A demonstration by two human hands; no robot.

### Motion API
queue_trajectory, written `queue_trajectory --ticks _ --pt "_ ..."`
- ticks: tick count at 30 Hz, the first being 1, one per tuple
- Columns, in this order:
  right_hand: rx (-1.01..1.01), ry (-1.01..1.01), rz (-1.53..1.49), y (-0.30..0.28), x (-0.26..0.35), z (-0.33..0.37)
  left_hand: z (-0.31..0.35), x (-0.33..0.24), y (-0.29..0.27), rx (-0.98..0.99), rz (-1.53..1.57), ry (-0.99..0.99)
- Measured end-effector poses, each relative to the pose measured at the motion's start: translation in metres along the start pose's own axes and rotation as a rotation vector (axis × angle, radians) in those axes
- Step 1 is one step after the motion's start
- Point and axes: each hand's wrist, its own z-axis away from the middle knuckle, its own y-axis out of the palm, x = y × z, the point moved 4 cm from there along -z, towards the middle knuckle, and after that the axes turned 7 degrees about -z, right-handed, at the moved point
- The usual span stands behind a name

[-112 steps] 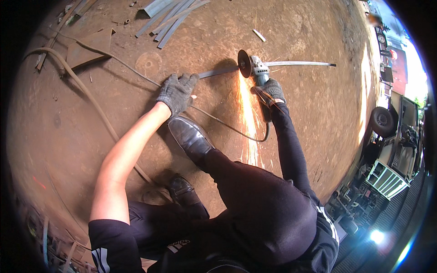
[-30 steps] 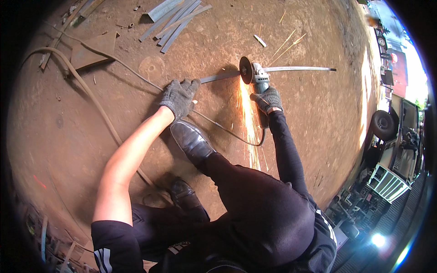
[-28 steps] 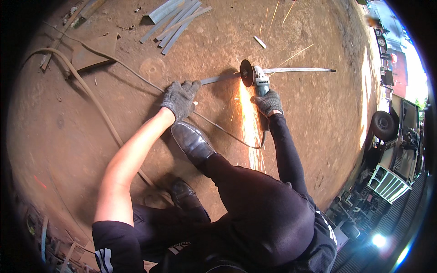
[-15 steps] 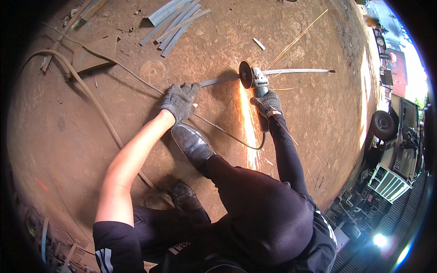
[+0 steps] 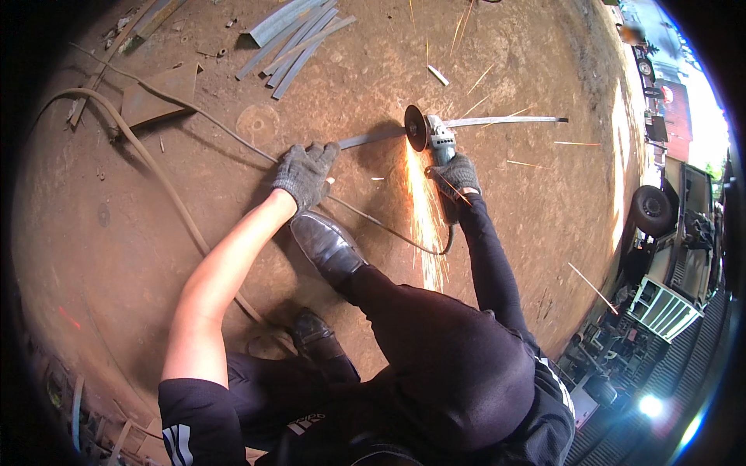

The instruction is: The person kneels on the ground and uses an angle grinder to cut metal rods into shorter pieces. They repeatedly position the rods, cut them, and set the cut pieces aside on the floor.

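My left hand (image 5: 305, 175), in a grey knit glove, grips the left end of a thin flat metal strip (image 5: 365, 140) just above the floor. A bare thumb tip shows at the glove's edge. My right hand (image 5: 457, 177), also gloved, is closed round the body of an angle grinder (image 5: 443, 140). The grinder's dark disc (image 5: 416, 128) stands upright against the strip, and orange sparks (image 5: 423, 210) stream from it toward me. To the right of the grinder the strip runs on to a dark tip. Disc and grinder head hide the cut itself.
The grinder's cord (image 5: 381, 224) loops past my shoe (image 5: 326, 245). A thicker hose (image 5: 167, 179) crosses the floor at left. Metal strips (image 5: 299, 46) and a rusty plate (image 5: 161, 93) lie at upper left, a short white piece (image 5: 437, 75) beyond the disc. A wheel (image 5: 653, 206) stands far right.
The grinder and strip have shifted very slightly left in the picture. Sparks now scatter more widely, some flying away beyond the disc and to the right. Both hands keep their hold.
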Motion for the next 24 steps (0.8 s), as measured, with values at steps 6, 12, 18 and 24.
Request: queue_trajectory --ticks 6,12,18,24 --pt "0.016 -0.023 -0.105 0.004 -0.012 -0.006 -0.002 -0.003 -0.003 0.018 0.013 -0.005" --pt "0.029 -0.007 -0.061 0.000 -0.008 -0.008 -0.002 -0.003 -0.010 0.088 0.045 -0.019" --pt "0.000 -0.034 0.042 -0.001 -0.006 -0.006 -0.003 -0.003 -0.004 0.061 -0.004 -0.001" --pt "0.031 0.005 0.001 -0.006 0.008 -0.005 -0.001 -0.001 0.003 -0.045 -0.052 0.009"
